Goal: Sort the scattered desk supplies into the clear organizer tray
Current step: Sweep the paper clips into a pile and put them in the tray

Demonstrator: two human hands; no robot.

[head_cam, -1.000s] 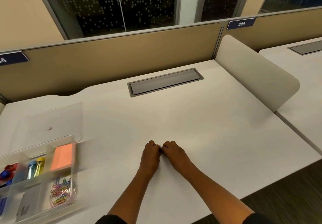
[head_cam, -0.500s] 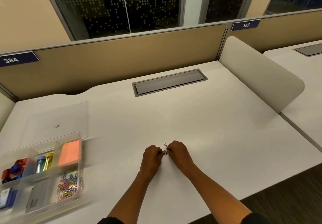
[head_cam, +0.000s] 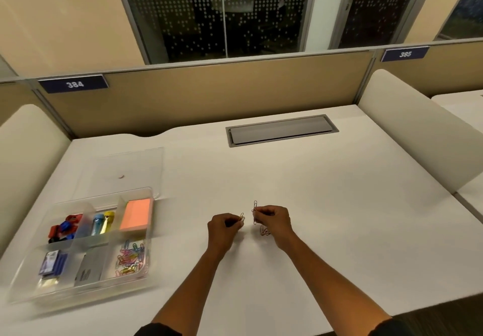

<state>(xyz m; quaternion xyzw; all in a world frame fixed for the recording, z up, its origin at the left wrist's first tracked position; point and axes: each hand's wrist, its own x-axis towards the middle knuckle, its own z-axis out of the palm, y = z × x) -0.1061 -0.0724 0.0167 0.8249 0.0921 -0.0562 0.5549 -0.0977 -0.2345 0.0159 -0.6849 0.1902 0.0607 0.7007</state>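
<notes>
**Last paper clips pulled apart before they go to the tray**

While the clear organizer tray (head_cam: 150, 202) sits well apart at the left of the white surface (head_cam: 326, 192), the person works on a few leftover paper clips near the front middle. The left hand (head_cam: 224, 227) has its grip pinched on a paper clip (head_cam: 242, 217), fingers curled and the clip poking out toward the other hand. The right hand (head_cam: 273, 218) pinches a second clip (head_cam: 255, 210) that stands roughly upright from its fingertips. A small tangle of clips (head_cam: 264, 231) shows just below the right hand; whether it hangs from the held clip or lies on the surface cannot be told.

The two hands are held close together but apart, which suggests the clips were linked and are being separated so they can drop in loose.

The tray already looks nearly full. Its front right compartment holds a pile of coloured paper clips (head_cam: 130, 258), the likely home for those in hand. An orange sticky-note pad (head_cam: 136, 214) fills the back right compartment, blue and yellow cylinders (head_cam: 103, 223) stand beside it, and red and blue small items (head_cam: 64, 228) fill the back left. A clear lid (head_cam: 130, 168) lies flat behind the tray, left off presumably until sorting ends.
</notes>
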